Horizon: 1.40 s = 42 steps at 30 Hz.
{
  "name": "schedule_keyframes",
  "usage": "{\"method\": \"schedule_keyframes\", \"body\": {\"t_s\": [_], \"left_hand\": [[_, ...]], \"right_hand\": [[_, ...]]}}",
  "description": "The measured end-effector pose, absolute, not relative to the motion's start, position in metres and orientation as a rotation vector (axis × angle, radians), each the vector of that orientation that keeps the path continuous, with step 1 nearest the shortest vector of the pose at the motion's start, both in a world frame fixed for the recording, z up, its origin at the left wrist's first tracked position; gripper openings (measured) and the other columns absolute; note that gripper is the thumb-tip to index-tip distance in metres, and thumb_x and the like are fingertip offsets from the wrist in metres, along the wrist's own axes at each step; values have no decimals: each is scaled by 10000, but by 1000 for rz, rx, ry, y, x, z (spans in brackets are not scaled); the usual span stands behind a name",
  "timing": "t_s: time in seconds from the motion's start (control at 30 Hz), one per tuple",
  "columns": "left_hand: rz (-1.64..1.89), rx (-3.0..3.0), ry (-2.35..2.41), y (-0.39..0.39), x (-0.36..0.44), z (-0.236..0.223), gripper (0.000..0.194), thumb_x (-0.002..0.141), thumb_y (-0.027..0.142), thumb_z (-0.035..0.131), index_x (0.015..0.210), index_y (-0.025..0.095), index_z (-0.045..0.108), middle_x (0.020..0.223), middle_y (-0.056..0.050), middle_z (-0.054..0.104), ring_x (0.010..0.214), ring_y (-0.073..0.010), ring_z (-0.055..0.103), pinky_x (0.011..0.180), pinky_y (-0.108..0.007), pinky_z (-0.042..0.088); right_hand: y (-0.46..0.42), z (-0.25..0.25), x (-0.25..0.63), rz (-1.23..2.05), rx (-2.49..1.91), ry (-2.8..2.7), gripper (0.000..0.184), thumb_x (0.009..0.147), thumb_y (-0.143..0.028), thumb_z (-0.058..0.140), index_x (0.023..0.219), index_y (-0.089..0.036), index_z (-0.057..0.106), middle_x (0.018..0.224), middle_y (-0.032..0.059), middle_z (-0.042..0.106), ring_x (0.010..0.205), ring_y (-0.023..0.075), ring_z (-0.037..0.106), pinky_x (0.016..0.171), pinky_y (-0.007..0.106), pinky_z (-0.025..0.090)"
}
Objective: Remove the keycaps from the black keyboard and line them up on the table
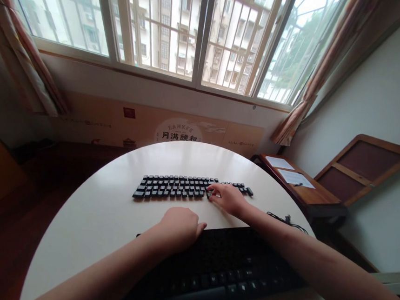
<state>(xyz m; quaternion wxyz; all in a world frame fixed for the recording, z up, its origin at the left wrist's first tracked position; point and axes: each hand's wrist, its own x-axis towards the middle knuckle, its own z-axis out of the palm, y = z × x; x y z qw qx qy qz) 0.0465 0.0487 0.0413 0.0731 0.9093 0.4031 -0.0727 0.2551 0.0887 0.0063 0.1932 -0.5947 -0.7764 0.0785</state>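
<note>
A set of loose black keycaps (179, 188) lies in keyboard-shaped rows on the round white table (103, 216). My right hand (226, 198) reaches to the right part of these rows, its fingertips pinched on one black keycap. My left hand (179, 227) is curled into a loose fist and rests on the upper left corner of a black keyboard (224, 269) lying at the table's near edge. Nothing shows inside the left fingers.
A black cable (286, 220) trails off the table's right side. A dark wooden side table (301, 189) with two sheets of paper stands at the right, by a leaning wooden frame (370, 167). A printed cardboard box (160, 128) lies under the window.
</note>
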Motion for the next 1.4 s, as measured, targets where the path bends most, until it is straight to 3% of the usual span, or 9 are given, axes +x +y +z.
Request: {"method": "schedule_keyframes", "body": {"t_s": [0.3, 0.5, 0.63, 0.73, 0.83, 0.93, 1.03, 1.13, 1.4], "left_hand": [[-135, 2690, 1216, 48, 44, 39, 537, 952, 438, 340, 879, 107, 757, 871, -215, 728, 834, -346, 686, 723, -393, 486], [-100, 2699, 1209, 49, 44, 36, 524, 948, 450, 366, 845, 112, 753, 840, -206, 725, 813, -344, 687, 716, -398, 487], [-111, 2723, 1205, 50, 46, 36, 522, 945, 463, 360, 813, 129, 738, 851, -179, 729, 801, -305, 677, 705, -363, 479], [-93, 2756, 1155, 52, 48, 35, 536, 959, 484, 334, 826, 138, 721, 878, -169, 726, 821, -295, 669, 709, -354, 473], [-40, 2807, 994, 54, 50, 32, 512, 971, 502, 329, 858, 157, 690, 897, -146, 720, 838, -287, 661, 721, -351, 468], [24, 2826, 885, 55, 52, 29, 467, 960, 532, 371, 867, 175, 656, 888, -122, 709, 830, -276, 652, 727, -343, 465], [22, 2829, 876, 55, 53, 28, 446, 948, 547, 400, 856, 181, 637, 876, -112, 699, 821, -266, 643, 727, -335, 465], [-7, 2835, 893, 56, 54, 28, 433, 940, 549, 416, 859, 183, 633, 879, -109, 696, 815, -262, 639, 719, -330, 463], [-35, 2868, 886, 58, 54, 27, 442, 947, 558, 402, 851, 188, 625, 882, -102, 696, 812, -270, 638, 692, -334, 450]], "right_hand": [[93, 3, 246, 182, -1659, -2177, 173, 838, -233, 679, 998, -250, 740, 944, 7, 760, 882, 209, 701, 778, 288, 499], [64, 33, 246, 47, -1499, -2147, 170, 921, -230, 596, 1004, -223, 745, 1029, 62, 721, 905, 199, 675, 826, 297, 497], [8, 71, 270, 16, -1266, -1933, 413, 1027, -409, 396, 1051, -173, 734, 1024, 106, 681, 955, 212, 646, 867, 343, 508], [-34, 80, 296, 414, -1440, -1777, 640, 1029, -573, 209, 1063, -187, 719, 696, 44, 628, 668, 168, 631, 636, 296, 522], [-63, 66, 312, 988, -1521, -1517, 607, 964, -679, 320, 1018, -178, 659, 494, -44, 478, 393, 110, 488, 397, 210, 404], [-80, 44, 312, 1238, -1451, -1318, 466, 893, -648, 534, 838, -185, 556, 527, -68, 481, 359, 78, 452, 368, 190, 405], [-85, 25, 305, 1239, -1389, -1248, 487, 886, -650, 538, 723, -198, 457, 470, -98, 386, 333, 60, 365, 374, 198, 418], [-83, 15, 302, 1126, -1408, -1204, 530, 892, -689, 477, 684, -204, 423, 446, -104, 316, 331, 56, 310, 346, 178, 339], [-76, 7, 299, 1054, -1440, -1192, 488, 904, -606, 513, 658, -193, 428, 508, -81, 307, 401, 54, 270, 368, 165, 192]]}}
